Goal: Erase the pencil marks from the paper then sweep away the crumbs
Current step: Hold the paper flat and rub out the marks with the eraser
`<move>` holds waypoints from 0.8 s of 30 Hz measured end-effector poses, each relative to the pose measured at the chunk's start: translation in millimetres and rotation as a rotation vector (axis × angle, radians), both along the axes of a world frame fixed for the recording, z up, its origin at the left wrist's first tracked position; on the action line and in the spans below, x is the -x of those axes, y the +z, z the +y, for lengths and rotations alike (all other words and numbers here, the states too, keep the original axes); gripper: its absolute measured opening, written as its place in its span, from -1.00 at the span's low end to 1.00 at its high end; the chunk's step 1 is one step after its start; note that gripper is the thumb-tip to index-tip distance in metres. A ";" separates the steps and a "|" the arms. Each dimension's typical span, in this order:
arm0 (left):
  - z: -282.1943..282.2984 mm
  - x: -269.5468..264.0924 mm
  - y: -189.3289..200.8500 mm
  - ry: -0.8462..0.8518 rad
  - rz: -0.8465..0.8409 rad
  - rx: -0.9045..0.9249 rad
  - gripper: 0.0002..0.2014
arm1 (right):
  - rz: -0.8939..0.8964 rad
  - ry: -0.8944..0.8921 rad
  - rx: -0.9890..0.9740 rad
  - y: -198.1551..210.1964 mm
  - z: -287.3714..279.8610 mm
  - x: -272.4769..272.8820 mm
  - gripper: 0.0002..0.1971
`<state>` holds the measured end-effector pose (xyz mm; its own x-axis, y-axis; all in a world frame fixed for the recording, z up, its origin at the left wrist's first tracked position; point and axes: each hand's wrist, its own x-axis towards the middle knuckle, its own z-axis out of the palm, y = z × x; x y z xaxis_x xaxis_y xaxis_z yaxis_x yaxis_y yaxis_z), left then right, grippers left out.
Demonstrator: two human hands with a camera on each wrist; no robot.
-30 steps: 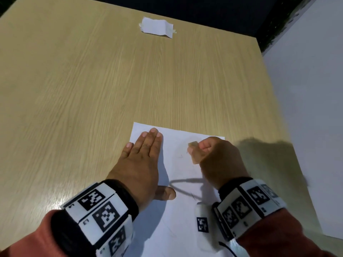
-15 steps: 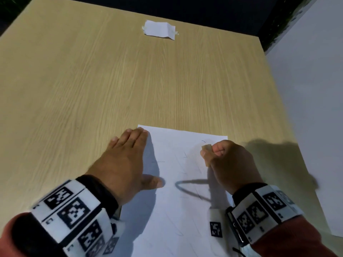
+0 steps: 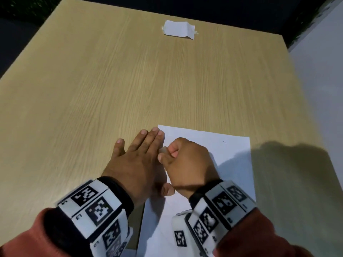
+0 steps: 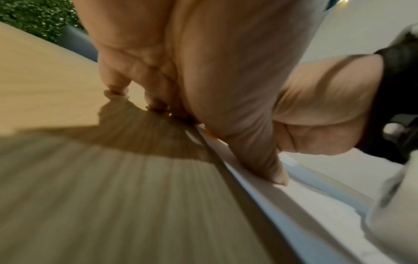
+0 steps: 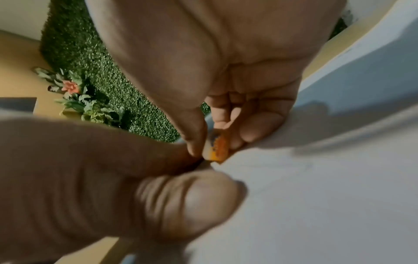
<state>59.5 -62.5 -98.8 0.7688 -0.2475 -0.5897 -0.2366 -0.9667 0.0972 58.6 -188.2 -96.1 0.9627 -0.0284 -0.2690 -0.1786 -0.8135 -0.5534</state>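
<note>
A white sheet of paper [image 3: 232, 164] lies on the wooden table [image 3: 130, 80] near its front edge. My left hand [image 3: 137, 158] lies flat with straight fingers across the sheet's left edge, thumb [image 4: 267, 166] pressing the paper [image 4: 328, 205]. My right hand [image 3: 187, 160] is curled just right of it and pinches a small white and orange eraser [image 5: 216, 148] between thumb and fingers, its tip on the paper [image 5: 316, 196]. The eraser [image 3: 163, 150] peeks out by the left hand's index finger. A faint pencil mark [image 3: 224, 142] shows near the sheet's far right corner.
A small crumpled white scrap of paper [image 3: 179, 29] lies at the table's far edge. The table's right edge [image 3: 304, 101] borders a pale floor. Green hedge and a flower [image 5: 70, 87] show behind in the right wrist view.
My right hand with the eraser has moved left across the sheet, from its right part to right beside my left hand. The left hand stays flat on the sheet's left edge.
</note>
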 end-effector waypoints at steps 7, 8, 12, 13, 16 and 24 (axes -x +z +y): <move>4.9 -0.8 -0.7 -0.021 0.087 0.000 0.20 | -0.014 -0.211 0.111 1.1 -59.4 2.4 -0.65; 4.2 -0.9 1.1 -0.023 0.094 -0.006 0.20 | -0.009 -0.223 0.107 2.3 -60.9 2.1 -0.66; -0.2 -1.4 6.0 -0.018 0.110 -0.029 0.19 | 0.027 -0.088 -0.150 -4.4 -21.7 9.8 -0.78; -0.3 -1.0 5.9 -0.020 0.111 -0.034 0.19 | 0.034 -0.048 -0.135 -5.8 -14.8 12.9 -0.79; 1.3 -0.2 3.5 -0.032 0.115 -0.033 0.19 | 0.016 -0.059 0.020 -1.6 -32.0 11.3 -0.71; -0.7 -0.3 1.6 -0.024 0.110 -0.046 0.21 | 0.011 -0.045 -0.115 -3.5 -19.3 20.7 -0.79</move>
